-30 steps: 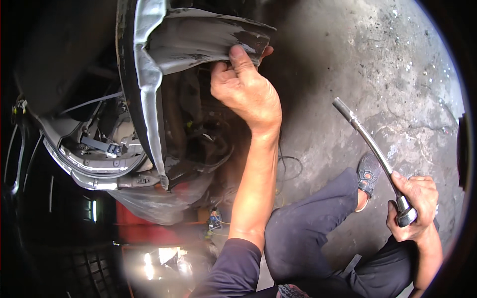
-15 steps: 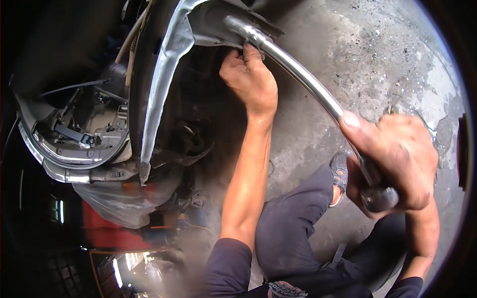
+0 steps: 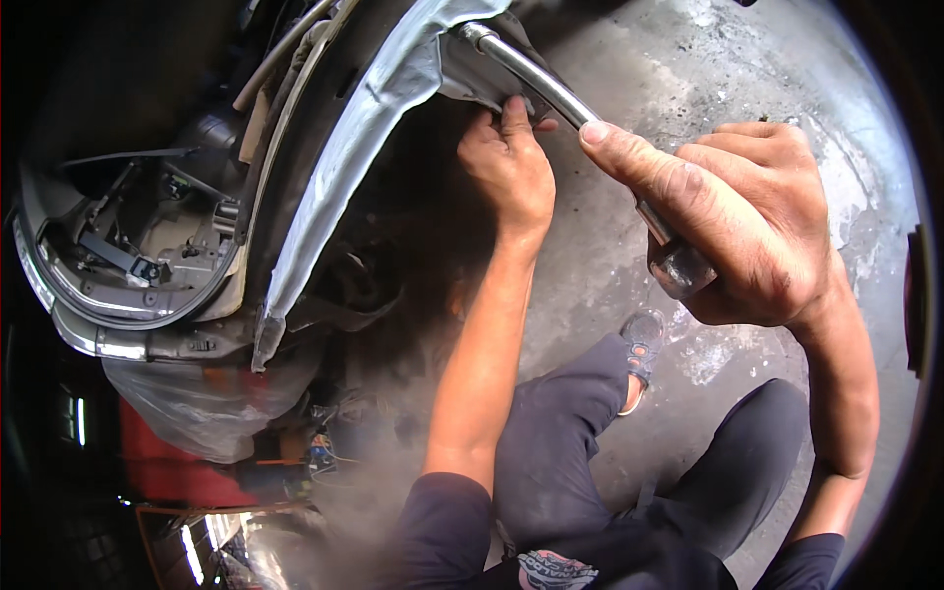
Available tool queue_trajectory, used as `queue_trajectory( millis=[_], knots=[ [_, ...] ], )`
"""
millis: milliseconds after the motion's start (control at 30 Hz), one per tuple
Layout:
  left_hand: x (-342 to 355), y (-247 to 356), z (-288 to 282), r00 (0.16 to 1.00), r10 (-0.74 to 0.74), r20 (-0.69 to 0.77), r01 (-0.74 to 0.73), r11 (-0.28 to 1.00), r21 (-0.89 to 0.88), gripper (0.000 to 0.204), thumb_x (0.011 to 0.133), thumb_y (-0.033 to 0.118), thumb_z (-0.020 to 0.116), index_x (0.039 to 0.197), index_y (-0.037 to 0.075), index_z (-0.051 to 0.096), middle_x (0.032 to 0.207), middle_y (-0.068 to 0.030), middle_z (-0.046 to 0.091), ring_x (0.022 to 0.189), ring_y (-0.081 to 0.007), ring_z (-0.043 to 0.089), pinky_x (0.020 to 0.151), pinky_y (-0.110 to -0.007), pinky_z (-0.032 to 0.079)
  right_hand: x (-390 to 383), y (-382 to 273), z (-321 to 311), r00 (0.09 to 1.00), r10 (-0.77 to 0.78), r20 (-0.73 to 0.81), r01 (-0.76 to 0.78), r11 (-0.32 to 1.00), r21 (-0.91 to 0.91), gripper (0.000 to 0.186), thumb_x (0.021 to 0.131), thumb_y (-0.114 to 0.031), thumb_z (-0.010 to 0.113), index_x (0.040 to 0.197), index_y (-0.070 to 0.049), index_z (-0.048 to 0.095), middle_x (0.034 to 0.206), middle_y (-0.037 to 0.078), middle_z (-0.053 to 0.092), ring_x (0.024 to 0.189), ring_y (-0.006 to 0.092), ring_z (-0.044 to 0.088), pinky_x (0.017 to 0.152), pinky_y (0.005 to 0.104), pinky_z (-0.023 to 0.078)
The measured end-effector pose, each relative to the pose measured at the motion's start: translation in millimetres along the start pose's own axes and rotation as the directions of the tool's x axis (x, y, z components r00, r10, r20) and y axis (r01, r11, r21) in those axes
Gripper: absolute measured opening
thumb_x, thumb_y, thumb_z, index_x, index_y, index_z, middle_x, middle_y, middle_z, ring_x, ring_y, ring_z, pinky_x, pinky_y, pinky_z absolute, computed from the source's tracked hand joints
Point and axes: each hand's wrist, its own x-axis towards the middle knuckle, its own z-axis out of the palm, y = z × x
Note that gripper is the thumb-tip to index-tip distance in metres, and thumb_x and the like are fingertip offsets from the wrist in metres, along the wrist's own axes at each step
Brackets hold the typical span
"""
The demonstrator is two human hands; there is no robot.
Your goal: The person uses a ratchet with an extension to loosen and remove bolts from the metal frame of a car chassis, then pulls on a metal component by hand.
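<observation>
Chrome ratchet wrench (image 3: 541, 84) in my right hand (image 3: 742, 221), its far end up at the car body's grey sheet-metal flap (image 3: 472, 74).
Wrench: smooth, shiny, round shaft, chunky scuffed head; I've got right fingers curled round it by the head, thumb laid along the shaft; end contact, can't tell. My left hand (image 3: 506, 167) pinches the flap's lower edge, thumb on top. Flap dull, curved; pale-grey flange (image 3: 364, 138) beside it rippled, dented. Rough, paint-flecked concrete floor (image 3: 698, 49) below.
</observation>
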Motion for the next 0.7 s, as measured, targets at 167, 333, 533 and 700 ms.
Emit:
queue_trajectory(
  millis=[167,333,533,700],
  knots=[
    [-6,12,-7,0.996,-0.087,0.0,0.087,0.995,-0.058,0.019,0.102,0.007,0.056,0.098,-0.01,0.063,0.088,-0.0092,0.067,0.067,-0.018,0.067,0.064,-0.031,0.056,34,-14,-31,0.93,0.024,0.366,0.069,0.969,-0.239,0.061,0.065,-0.012,0.07,0.124,0.001,0.067,0.054,0.0,0.038,0.042,0.0158,0.042,0.042,0.0323,0.032],
    [-50,51,-14,0.994,-0.103,0.038,0.101,0.993,0.057,0.035,0.103,0.013,0.056,0.13,-0.008,0.049,0.115,-0.0141,0.06,0.105,-0.0189,0.06,0.089,-0.031,0.05,30,-20,-37,0.896,0.22,0.385,-0.172,0.973,-0.155,0.065,0.071,-0.005,0.074,0.134,-0.002,0.058,0.07,0.007,0.062,0.052,0.0246,0.059,0.048,0.0353,0.045],
    [-82,135,-4,0.979,-0.005,0.204,0.072,0.944,-0.322,0.09,0.098,0.057,0.055,0.152,-0.008,0.022,0.147,-0.0226,0.041,0.138,-0.0313,0.042,0.114,-0.046,0.036,19,-34,-11,0.907,0.365,0.211,-0.386,0.92,0.066,0.072,0.067,-0.002,0.078,0.135,0.002,0.055,0.079,0.011,0.071,0.065,0.0272,0.07,0.059,0.0362,0.057],
    [-73,136,1,0.981,0.138,0.134,-0.102,0.964,-0.244,0.084,0.098,0.048,0.058,0.15,-0.009,0.024,0.152,-0.0256,0.033,0.141,-0.0343,0.036,0.117,-0.046,0.029,30,-30,-25,0.855,0.301,0.423,-0.287,0.953,-0.098,0.069,0.068,-0.008,0.078,0.132,0.003,0.056,0.07,0.006,0.066,0.058,0.0239,0.068,0.053,0.034,0.053]
  ],
)
